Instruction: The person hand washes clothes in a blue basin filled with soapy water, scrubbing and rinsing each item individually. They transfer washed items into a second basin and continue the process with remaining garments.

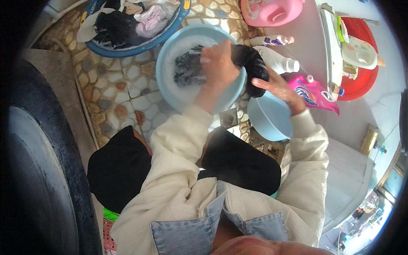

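Observation:
A light blue basin (165, 92) of sudsy water stands on the floor before me, with dark wet cloth (190, 68) among its foam. Blurred by motion, my left hand (220, 63) is above the basin, gripping one end of a black cloth (250, 65). That cloth arches over the basin's right rim. On its other end is my right hand (280, 86), the thumb laid across it and the fingers mostly hidden behind. Directly below my right hand, a smaller light blue basin (271, 119) stands tilted; its inside is partly covered by my sleeve.
A darker blue tub (137, 52) of mixed clothes sits at far left. Along the right lie a pink detergent jug (275, 14), a white bottle (277, 60), a slim white bottle (267, 40) and a pink detergent pouch (314, 92). A red basin (358, 86) is beyond.

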A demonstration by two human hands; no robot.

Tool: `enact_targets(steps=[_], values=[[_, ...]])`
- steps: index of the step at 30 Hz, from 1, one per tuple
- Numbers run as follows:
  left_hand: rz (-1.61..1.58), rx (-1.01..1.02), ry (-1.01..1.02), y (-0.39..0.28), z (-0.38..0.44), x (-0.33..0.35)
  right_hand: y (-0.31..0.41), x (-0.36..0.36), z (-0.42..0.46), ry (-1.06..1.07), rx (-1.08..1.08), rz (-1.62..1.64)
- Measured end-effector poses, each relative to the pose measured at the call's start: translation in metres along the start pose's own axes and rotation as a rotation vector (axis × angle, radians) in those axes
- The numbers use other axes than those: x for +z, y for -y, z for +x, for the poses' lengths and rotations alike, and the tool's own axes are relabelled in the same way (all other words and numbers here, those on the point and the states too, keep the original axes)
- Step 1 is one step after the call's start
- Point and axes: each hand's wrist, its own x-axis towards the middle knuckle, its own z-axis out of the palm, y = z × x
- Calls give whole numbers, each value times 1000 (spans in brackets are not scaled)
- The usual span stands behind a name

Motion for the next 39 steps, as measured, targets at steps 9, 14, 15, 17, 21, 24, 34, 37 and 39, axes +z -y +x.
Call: enact_targets(steps=[9,14,15,17,21,24,34,37,39], values=[[66,130,252,-25,-14,-7,40,-1,23,52,-533,-1129],[8,266,247,-37,-12,-21,15,-30,43,328,-124,-627],[-19,219,161,-35,-12,-22,9,-35,45,312,-119,-522],[-81,131,-10,-31,-11,-23,-1,-41,41,127,-245,-502],[-672,-644,457,9,-52,6,14,-36,24,-36,-207,-340],[-1379,-1088,521,3,-49,15,8,-21,2,-129,-360,-540],[-1773,-1241,396,-9,-26,3,-87,37,-34,84,-269,194],[-1822,-1286,580,-26,-28,-15,-108,1,-7,357,89,748],[-1755,-1073,672,-13,-42,10,-102,6,13,196,312,874]])
